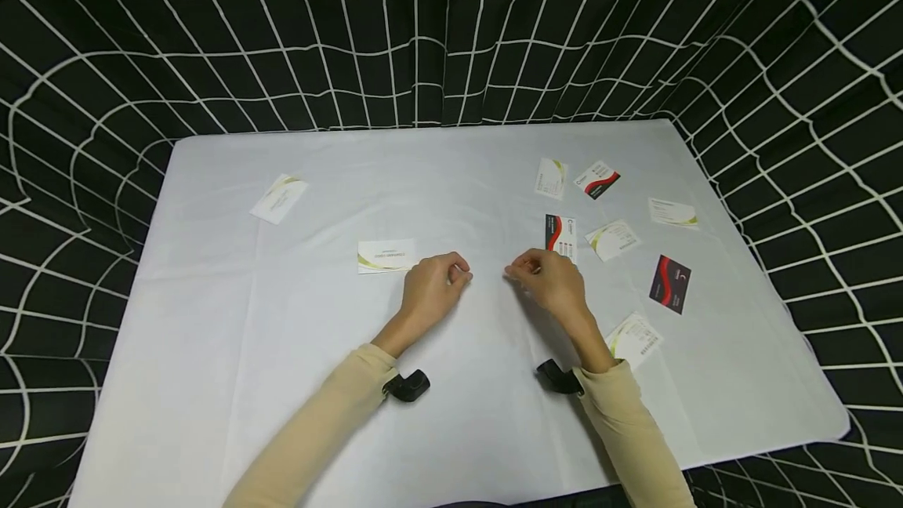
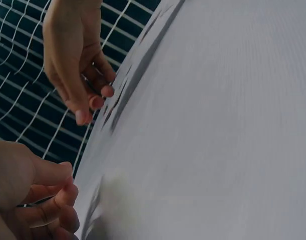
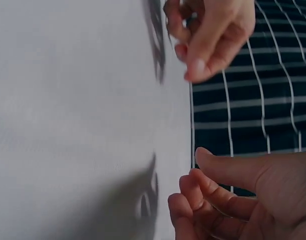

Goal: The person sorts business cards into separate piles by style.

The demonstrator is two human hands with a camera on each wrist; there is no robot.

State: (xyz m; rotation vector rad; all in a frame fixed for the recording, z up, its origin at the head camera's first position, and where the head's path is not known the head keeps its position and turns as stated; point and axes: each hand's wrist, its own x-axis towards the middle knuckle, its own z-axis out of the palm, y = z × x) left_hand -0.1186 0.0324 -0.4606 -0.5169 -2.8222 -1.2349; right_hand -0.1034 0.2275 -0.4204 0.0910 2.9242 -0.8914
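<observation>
Over the middle of the white table, my left hand (image 1: 432, 287) hovers with thumb and forefinger tips together and nothing seen between them. White business cards (image 1: 384, 255) with a green curve lie just left of it. Facing it across a small gap is my right hand (image 1: 553, 282), its fingers loosely curled and no object in them. Beyond that hand, a black-red-and-white business card (image 1: 561, 232) is partly covered by it. In the left wrist view, my left hand (image 2: 35, 192) is at the lower left; in the right wrist view, my right hand (image 3: 233, 195) is at the lower right.
A white card (image 1: 279, 198) lies at the far left. Several cards are scattered on the right, among them a dark red-striped card (image 1: 670, 284) and a white card (image 1: 636, 338) partly behind the right forearm. Black netted cloth (image 1: 437, 30) surrounds the white tabletop (image 1: 212, 320).
</observation>
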